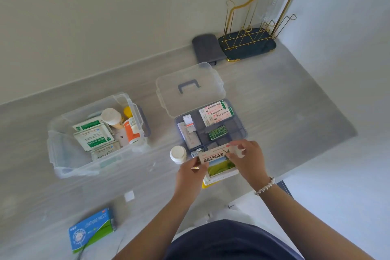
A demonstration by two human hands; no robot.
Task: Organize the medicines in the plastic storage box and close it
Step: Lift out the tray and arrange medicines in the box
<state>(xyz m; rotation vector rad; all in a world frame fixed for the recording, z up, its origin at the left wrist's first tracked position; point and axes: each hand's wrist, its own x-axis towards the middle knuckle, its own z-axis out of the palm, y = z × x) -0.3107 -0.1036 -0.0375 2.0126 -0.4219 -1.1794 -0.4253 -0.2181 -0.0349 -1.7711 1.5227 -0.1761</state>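
Left hand (pixel 191 170) and right hand (pixel 245 157) pinch medicine carton (pixel 217 159) by ends, near worktop's front edge. Risk: carton too long for tray (pixel 238 126) compartments, blocking lid (pixel 190 88).

"藿香正气口服液" upside down on held medicine box (pixel 217 157); "Tablets" on blue-green box (pixel 91 229).
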